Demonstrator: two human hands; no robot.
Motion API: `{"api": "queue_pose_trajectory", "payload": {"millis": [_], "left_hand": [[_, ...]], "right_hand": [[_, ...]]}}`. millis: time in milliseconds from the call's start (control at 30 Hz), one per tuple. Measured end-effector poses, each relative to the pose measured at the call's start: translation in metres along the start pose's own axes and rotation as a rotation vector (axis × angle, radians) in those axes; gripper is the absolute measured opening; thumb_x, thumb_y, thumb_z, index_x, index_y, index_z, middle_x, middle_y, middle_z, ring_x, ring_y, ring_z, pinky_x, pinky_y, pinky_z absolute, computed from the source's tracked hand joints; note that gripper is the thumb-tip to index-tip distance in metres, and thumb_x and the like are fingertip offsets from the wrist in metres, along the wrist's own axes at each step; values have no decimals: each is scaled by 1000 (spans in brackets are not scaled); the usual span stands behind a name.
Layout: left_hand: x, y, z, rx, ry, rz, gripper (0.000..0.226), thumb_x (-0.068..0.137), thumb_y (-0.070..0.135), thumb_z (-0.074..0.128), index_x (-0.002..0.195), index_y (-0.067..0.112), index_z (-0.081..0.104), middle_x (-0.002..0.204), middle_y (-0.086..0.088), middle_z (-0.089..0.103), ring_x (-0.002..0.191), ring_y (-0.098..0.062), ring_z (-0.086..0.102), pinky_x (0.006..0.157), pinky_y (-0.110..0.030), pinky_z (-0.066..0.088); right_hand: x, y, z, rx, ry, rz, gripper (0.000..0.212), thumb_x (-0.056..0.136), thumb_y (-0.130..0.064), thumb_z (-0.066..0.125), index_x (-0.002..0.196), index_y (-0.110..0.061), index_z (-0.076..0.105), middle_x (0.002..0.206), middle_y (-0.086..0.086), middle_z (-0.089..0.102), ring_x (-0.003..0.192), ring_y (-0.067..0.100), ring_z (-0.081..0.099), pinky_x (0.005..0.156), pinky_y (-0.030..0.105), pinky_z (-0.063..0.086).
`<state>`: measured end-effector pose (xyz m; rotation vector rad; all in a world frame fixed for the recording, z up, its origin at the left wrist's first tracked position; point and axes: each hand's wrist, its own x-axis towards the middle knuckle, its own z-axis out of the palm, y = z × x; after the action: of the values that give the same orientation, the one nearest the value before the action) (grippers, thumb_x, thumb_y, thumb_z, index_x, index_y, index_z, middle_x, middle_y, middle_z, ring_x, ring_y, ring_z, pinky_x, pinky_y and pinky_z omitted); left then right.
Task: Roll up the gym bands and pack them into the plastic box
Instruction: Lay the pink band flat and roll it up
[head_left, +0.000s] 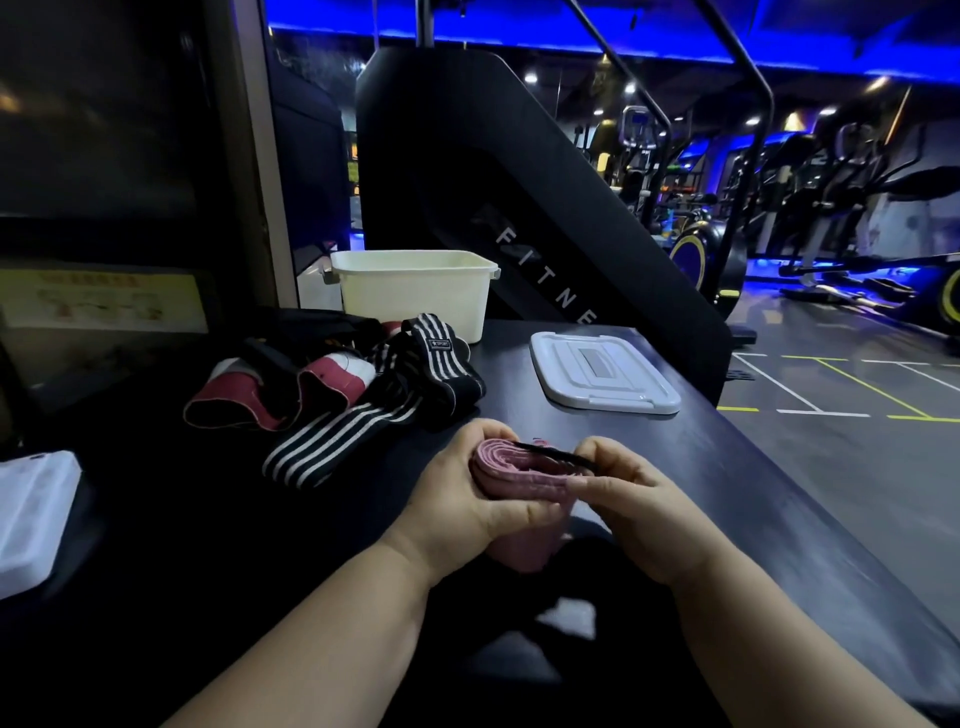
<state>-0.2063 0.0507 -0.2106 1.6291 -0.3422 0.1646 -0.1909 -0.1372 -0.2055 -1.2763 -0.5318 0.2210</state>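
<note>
Pink band (511, 470), mostly coiled, is held just above the surface (727, 493); soft, light, springy fabric that probably uncoils unless squeezed across the coil. Left hand (462, 499) wraps the coil, and right hand (628, 483) pinches its black edge strip beside that grip. Beyond the grip: unrolled bands (363, 415) left, plastic box (415, 291) farther, lid (602, 374) right.

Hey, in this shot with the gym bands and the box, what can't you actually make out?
Head view, plastic box: its near wall hides the inside, so any packed bands are unseen.
Head view, pink band: the left hand and right hand cover much of the roll.
Head view, white object: cut off by the left edge.
Head view, yellow poster: too dim and blurred to read.
</note>
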Motion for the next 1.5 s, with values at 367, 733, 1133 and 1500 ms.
{"api": "queue_pose_trajectory", "payload": {"millis": [367,733,1133,1500], "left_hand": [[0,3,-15,0,-212,-64,76,51,22,86,117,23,48,107,3,65,99,-7,62,85,-24,52],[-1,4,3,363,185,72,60,59,24,92,104,23,54,101,3,66,89,-6,61,74,-11,47],[0,2,-9,76,-83,-57,78,50,46,82,121,34,51,126,-2,61,115,-14,60,99,-37,51],[2,1,-3,144,-41,-63,74,55,49,79,119,28,50,118,0,66,111,-13,63,102,-41,49]], "right_hand": [[-5,-5,3,-373,122,-72,26,77,-20,76,62,-23,56,60,-14,51,58,1,43,56,15,37],[-2,0,6,-423,129,-178,13,76,-19,69,67,-17,60,77,-14,50,73,1,53,72,12,42],[-2,-3,10,-617,304,-163,20,86,-12,69,70,-22,60,91,-6,51,79,-9,51,74,5,39],[-4,-2,12,-680,320,-169,15,86,-17,71,75,-24,63,93,-5,49,80,-10,50,73,4,39]]}}
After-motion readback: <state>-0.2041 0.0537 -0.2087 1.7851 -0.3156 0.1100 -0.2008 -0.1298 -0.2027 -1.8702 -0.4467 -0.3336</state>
